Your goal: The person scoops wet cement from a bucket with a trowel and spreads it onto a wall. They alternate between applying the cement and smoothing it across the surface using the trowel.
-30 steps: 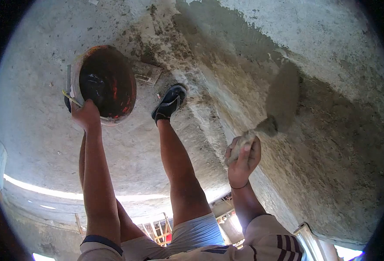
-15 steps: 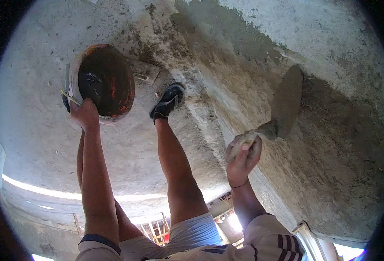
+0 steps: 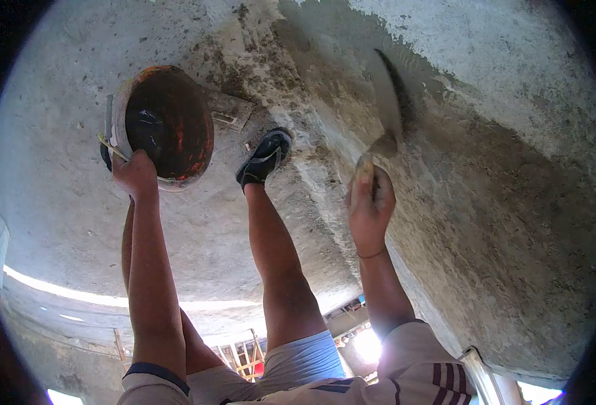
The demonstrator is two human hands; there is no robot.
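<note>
My left hand [image 3: 136, 175] is closed on the near rim of a round bucket [image 3: 201, 145], whose dark, wet-looking inside faces me. A yellowish strip lies at that rim beside the fingers. My right hand [image 3: 371, 196] grips the handle of a trowel [image 3: 385, 101], thumb along the handle. The trowel blade is seen nearly edge-on, over the damp grey patch on the wall [image 3: 473, 223]. Whether the blade touches the wall is hard to tell.
A flat tool with a handle [image 3: 229, 111] lies on the concrete floor [image 3: 61, 182] right of the bucket. My shod foot [image 3: 265, 156] stands near the wall base. A metal post [image 3: 481, 378] is at the lower right, wooden pieces [image 3: 247, 361] at the bottom.
My right hand has moved up and slightly left with the trowel, and the blade has turned to a thinner edge-on view. My left hand keeps its hold on the bucket.
</note>
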